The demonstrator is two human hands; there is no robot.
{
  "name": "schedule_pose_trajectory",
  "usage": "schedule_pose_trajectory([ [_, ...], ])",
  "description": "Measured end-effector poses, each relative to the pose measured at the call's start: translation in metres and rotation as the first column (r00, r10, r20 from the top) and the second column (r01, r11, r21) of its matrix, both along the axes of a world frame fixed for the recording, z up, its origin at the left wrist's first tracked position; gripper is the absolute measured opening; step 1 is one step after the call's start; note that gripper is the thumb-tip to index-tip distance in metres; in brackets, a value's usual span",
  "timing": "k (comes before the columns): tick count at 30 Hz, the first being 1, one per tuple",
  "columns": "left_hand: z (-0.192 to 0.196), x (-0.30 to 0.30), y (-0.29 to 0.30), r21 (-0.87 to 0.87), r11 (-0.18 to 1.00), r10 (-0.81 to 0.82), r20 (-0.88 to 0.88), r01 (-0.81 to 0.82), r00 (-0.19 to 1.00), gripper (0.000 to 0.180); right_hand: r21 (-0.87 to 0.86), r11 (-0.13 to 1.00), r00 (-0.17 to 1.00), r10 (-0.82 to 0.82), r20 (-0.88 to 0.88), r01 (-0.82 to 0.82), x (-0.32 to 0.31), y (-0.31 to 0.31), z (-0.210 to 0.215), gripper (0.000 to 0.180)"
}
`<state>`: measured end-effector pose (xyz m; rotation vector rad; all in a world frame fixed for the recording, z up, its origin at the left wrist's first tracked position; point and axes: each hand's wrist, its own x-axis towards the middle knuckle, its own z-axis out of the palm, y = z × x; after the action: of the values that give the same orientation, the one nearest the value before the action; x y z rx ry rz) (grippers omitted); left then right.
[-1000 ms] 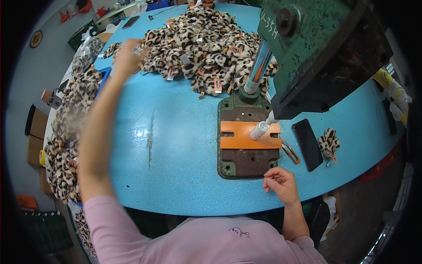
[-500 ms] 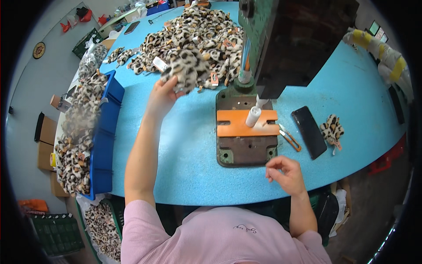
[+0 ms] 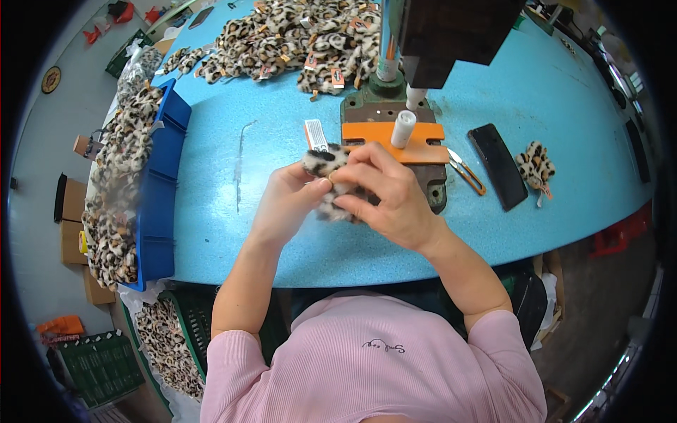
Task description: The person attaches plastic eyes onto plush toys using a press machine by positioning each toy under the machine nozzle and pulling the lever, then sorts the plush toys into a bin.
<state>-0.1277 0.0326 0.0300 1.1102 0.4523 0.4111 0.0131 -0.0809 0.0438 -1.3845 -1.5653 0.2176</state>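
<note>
Between my two hands is a leopard-print plush piece (image 3: 326,162) with a white and orange tag (image 3: 315,134) sticking up from its far side. My left hand (image 3: 288,201) pinches its left edge between thumb and fingers. My right hand (image 3: 384,190) is closed on its right side, the fingers covering much of the fur. Just beyond my right hand stands a green press with an orange plate (image 3: 427,143) on its base. A white upright post (image 3: 403,130) rises from that plate, under a white tip (image 3: 416,95) on the press head.
A large heap of plush pieces (image 3: 282,42) covers the far table. At left stands a blue bin (image 3: 159,211) full of them. Right of the press lie a snipping tool (image 3: 465,171), a dark phone (image 3: 498,166) and a single plush piece (image 3: 536,166). A green crate (image 3: 187,324) sits below the table edge.
My left hand has drawn the plush piece from near the heap toward me. My right hand has come up from the table's near edge and taken hold of it too.
</note>
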Motion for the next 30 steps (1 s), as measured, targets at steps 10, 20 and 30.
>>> schedule_pose_trajectory([
  [10, 0.007, 0.005, -0.006, -0.007, 0.998, -0.055, 0.107, 0.056, 0.993, 0.035, -0.168, 0.912, 0.624, 0.113, -0.773, -0.373, 0.029, -0.013, -0.026, 0.041],
  [20, 0.0, 0.008, -0.05, 1.0, 0.015, 0.154, 0.024, -0.026, 0.988, 0.052, -0.098, 0.984, 0.367, -0.039, -0.929, -0.145, 0.009, -0.017, -0.038, 0.024],
  [30, -0.018, 0.006, -0.054, 0.363, 0.912, 0.126, 0.198, -0.192, 0.972, 0.007, -0.171, 0.956, 0.646, 0.025, -0.763, -0.239, 0.041, -0.031, -0.037, 0.035],
])
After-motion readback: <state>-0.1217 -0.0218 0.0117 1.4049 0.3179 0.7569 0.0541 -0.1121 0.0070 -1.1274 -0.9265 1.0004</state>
